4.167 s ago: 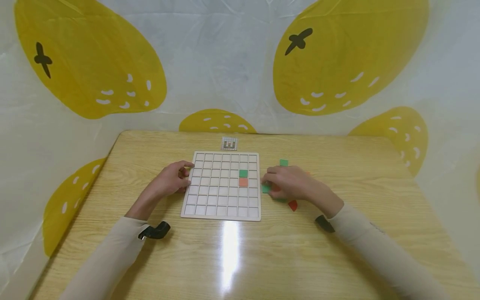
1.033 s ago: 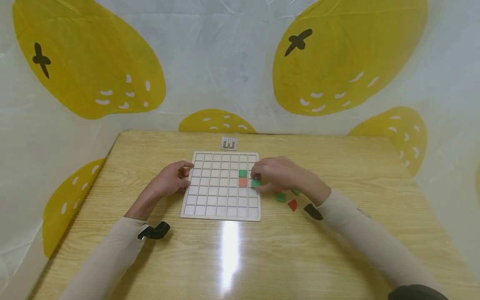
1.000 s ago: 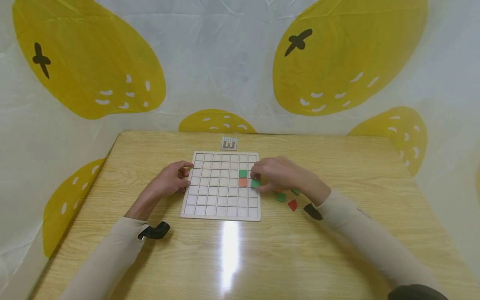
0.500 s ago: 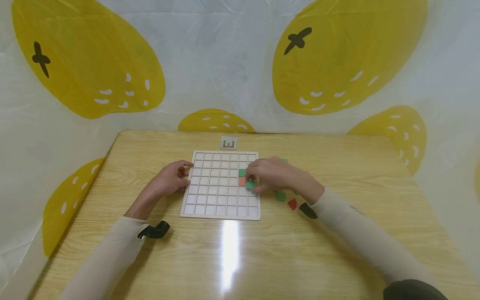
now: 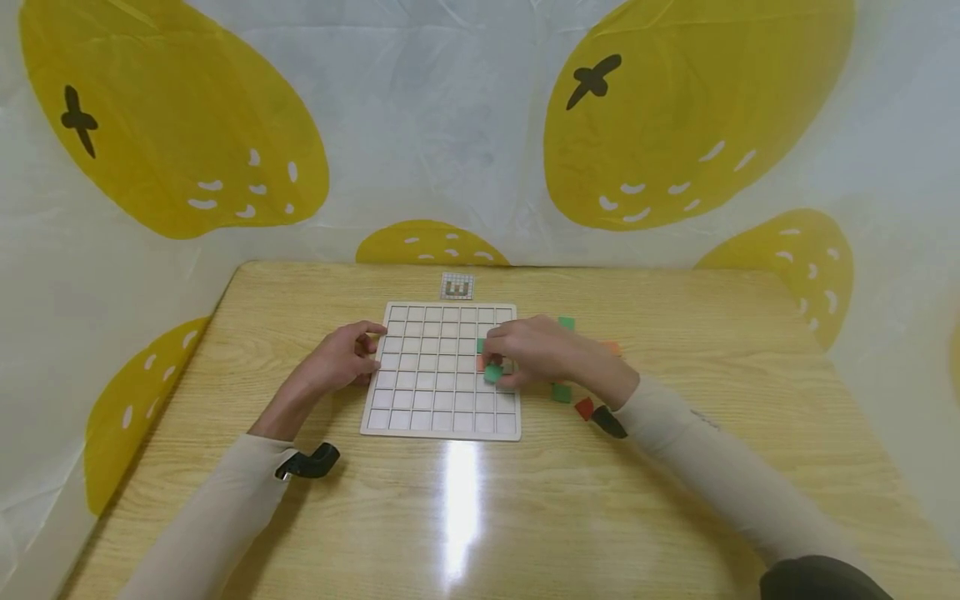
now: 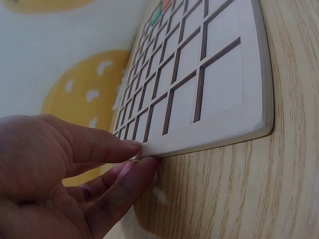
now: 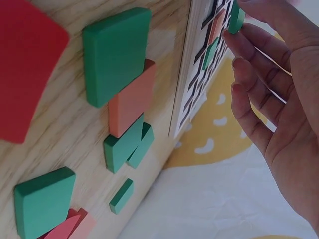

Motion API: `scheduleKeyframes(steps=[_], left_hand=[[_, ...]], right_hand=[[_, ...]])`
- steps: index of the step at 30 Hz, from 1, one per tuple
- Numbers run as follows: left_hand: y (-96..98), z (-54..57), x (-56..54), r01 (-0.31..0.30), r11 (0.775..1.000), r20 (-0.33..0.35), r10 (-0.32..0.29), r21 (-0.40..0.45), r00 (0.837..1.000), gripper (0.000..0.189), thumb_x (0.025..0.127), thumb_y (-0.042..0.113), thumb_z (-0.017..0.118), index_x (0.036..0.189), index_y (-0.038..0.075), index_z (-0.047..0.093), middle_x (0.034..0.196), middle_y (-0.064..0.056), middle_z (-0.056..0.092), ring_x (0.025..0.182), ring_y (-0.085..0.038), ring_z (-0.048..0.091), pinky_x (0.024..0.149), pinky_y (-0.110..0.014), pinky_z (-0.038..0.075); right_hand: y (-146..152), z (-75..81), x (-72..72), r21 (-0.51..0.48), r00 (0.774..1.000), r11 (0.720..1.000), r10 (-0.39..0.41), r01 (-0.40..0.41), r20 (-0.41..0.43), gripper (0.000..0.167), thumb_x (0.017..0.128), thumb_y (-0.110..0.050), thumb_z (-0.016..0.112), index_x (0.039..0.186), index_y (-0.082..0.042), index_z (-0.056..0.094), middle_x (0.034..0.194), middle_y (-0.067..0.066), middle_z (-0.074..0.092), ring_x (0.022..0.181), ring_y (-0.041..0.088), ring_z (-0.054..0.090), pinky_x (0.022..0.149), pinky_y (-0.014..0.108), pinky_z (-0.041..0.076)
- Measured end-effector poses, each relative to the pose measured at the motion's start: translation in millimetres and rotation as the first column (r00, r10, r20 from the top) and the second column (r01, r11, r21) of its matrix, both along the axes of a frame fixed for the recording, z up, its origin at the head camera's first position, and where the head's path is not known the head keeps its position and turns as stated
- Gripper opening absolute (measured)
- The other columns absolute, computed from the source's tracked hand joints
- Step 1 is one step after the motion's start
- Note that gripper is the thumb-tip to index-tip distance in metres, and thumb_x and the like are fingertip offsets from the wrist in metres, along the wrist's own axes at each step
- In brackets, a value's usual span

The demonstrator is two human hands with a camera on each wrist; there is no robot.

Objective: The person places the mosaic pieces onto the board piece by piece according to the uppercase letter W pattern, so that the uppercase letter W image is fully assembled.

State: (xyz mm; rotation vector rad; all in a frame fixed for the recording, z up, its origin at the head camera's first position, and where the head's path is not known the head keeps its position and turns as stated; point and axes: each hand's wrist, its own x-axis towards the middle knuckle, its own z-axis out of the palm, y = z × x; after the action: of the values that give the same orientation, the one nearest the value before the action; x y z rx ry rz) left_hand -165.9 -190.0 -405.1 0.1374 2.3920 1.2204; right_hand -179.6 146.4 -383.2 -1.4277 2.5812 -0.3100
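A white square-grid board (image 5: 420,400) lies on the table. My left hand (image 5: 341,358) touches its left edge; in the left wrist view the thumb and a finger meet the rim (image 6: 209,137). Over the board's right side, my right hand (image 5: 536,350) pinches a small green tile (image 5: 492,374) between thumb and fingertips. The right wrist view shows this green tile (image 7: 237,19) edge-on, the other fingers loosely bent. Just behind it, a green tile (image 5: 481,344) and an orange tile (image 5: 481,362) sit in two cells, partly covered by the right hand.
Loose tiles lie right of the board, including green (image 5: 561,392), red (image 5: 584,408) and orange (image 5: 613,348) ones, some hidden under the right forearm. A small pattern card (image 5: 457,286) lies behind the board. A lemon-print sheet (image 5: 450,125) hangs beyond the table.
My right hand has picked up the green tile from the loose pieces and carried it left over the board, beside the orange tile. The left hand stays at the board's edge.
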Motion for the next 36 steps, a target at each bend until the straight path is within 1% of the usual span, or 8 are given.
scheduleKeyframes(steps=[4,8,15,21,27,36], left_hand=[[-0.1,-0.2,-0.1,0.001,1.0,-0.003,-0.001,0.001,1.0,0.056,0.093,-0.008,0.063,0.146,-0.003,0.045,0.109,-0.019,0.05,0.091,-0.025,0.053,0.068,-0.033,0.054],[-0.7,-1.1,-0.4,0.003,1.0,-0.004,-0.003,0.007,1.0,0.057,0.093,-0.008,0.063,0.146,-0.004,0.045,0.109,-0.019,0.049,0.089,-0.024,0.053,0.067,-0.033,0.055],[-1.4,-1.4,-0.5,0.007,1.0,-0.002,-0.007,0.006,1.0,0.057,0.093,-0.008,0.063,0.147,-0.004,0.045,0.109,-0.019,0.049,0.088,-0.024,0.053,0.067,-0.033,0.054],[-1.6,-1.7,-0.2,0.008,1.0,-0.006,-0.008,0.008,1.0,0.057,0.093,-0.008,0.063,0.147,-0.003,0.045,0.109,-0.019,0.05,0.09,-0.024,0.053,0.069,-0.033,0.055],[-1.8,-2.0,0.2,0.01,1.0,-0.011,-0.009,0.014,1.0,0.057,0.093,-0.007,0.064,0.147,-0.003,0.045,0.11,-0.019,0.049,0.088,-0.024,0.053,0.068,-0.033,0.055],[-1.4,-0.8,1.3,0.008,1.0,-0.019,-0.008,0.009,1.0,0.057,0.093,-0.007,0.064,0.146,-0.003,0.046,0.108,-0.019,0.05,0.084,-0.023,0.054,0.066,-0.033,0.054]], right_hand=[[-2.6,-1.1,-1.0,-0.005,1.0,1.0,0.02,-0.02,-0.009,0.016,0.087,-0.026,0.075,0.102,-0.023,0.073,0.094,-0.011,0.067,0.086,0.007,0.063,0.062,0.023,0.048],[-5.2,-0.9,-0.8,0.017,0.999,0.999,0.028,-0.028,-0.025,0.017,0.087,-0.029,0.075,0.102,-0.021,0.073,0.094,-0.009,0.067,0.085,0.007,0.061,0.063,0.026,0.049],[-9.8,-1.2,-0.5,0.072,0.999,0.997,0.035,-0.033,-0.017,0.021,0.088,-0.033,0.075,0.105,-0.021,0.072,0.098,-0.01,0.066,0.092,0.007,0.061,0.068,0.028,0.051],[-12.4,-3.5,-0.2,0.086,0.998,0.995,0.053,-0.051,-0.02,0.02,0.088,-0.032,0.076,0.105,-0.021,0.072,0.098,-0.009,0.066,0.094,0.009,0.061,0.071,0.03,0.053],[-12.8,-5.5,0.5,0.094,0.997,0.993,0.068,-0.065,-0.032,0.02,0.086,-0.031,0.077,0.103,-0.022,0.071,0.095,-0.009,0.062,0.09,0.009,0.059,0.069,0.03,0.051],[-12.8,-4.7,2.4,0.076,0.995,0.994,0.085,-0.082,-0.046,0.019,0.086,-0.029,0.078,0.101,-0.02,0.071,0.092,-0.007,0.059,0.086,0.01,0.055,0.065,0.029,0.049]])
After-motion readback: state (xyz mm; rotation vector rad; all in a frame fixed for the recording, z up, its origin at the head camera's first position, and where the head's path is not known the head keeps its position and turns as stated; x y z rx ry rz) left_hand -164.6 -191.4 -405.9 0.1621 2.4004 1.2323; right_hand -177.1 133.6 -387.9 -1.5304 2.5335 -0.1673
